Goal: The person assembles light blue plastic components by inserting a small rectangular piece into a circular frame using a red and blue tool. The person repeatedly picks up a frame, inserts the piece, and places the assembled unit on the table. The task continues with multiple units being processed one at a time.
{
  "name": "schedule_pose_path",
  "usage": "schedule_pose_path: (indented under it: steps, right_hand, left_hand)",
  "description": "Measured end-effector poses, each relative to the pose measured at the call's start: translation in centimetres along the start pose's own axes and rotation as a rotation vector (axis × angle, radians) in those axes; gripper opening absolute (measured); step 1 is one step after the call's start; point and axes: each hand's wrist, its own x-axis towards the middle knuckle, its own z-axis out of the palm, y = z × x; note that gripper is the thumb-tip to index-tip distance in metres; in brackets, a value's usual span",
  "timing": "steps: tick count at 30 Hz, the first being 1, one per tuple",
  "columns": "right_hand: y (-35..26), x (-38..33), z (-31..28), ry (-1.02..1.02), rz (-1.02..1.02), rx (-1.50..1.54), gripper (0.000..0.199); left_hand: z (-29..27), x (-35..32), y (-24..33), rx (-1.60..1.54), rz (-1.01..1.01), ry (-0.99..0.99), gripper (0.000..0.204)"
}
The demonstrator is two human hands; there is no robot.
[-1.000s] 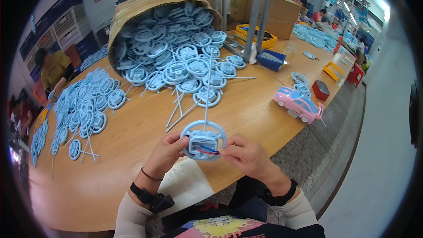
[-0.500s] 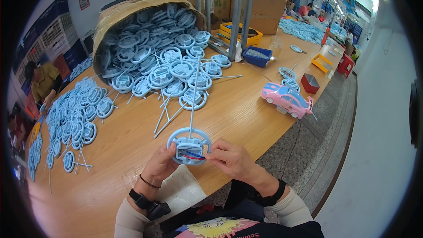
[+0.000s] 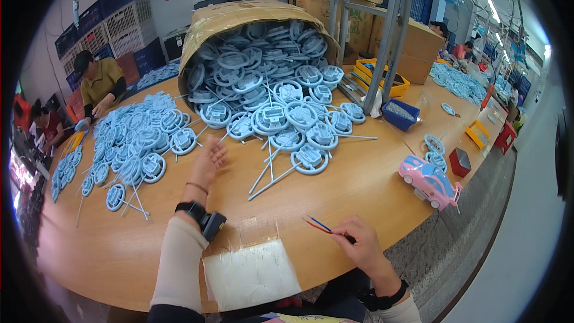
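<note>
My left hand (image 3: 209,158) is stretched forward over the table with its fingers apart and nothing in it. It hovers between two piles of light-blue plastic toy steering wheels (image 3: 154,167), each wheel with a long thin rod. Lower right, my right hand (image 3: 359,242) pinches a black cable (image 3: 348,238). From the cable's end, a red and a blue wire (image 3: 315,224) stick out to the left above the table. A large cardboard box (image 3: 197,33) lies on its side, with steering wheels spilling from its mouth.
A pink toy car (image 3: 427,180) stands on the right. Near it are a red box (image 3: 460,162), a yellow tray (image 3: 478,134) and a blue bin (image 3: 400,113) of small parts. A white sheet (image 3: 251,275) lies at the table's front edge. Metal posts (image 3: 391,36) rise behind; another person (image 3: 98,84) works far left.
My left hand has let go of the steering wheel and moved forward and left. The wires are out of the wheel, still in my right hand. The view has turned left.
</note>
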Motion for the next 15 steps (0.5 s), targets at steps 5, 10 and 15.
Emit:
schedule_pose_path:
  steps: [5, 10, 15]
  right_hand:
    - [0.3, 0.0, 0.0, 0.015, 0.035, 0.024, 0.010]
    - [0.5, -0.1, -0.6, 0.028, 0.087, 0.040, 0.012]
    - [1.0, -0.5, -0.5, 0.055, 0.072, 0.074, 0.011]
  left_hand:
    - [3.6, 5.5, -2.1, 1.004, 0.548, 0.453, 0.032]
    - [11.1, 8.1, -3.5, 1.248, 0.926, 0.310, 0.048]
    - [14.6, 7.9, -2.2, 1.360, 0.668, 0.124, 0.072]
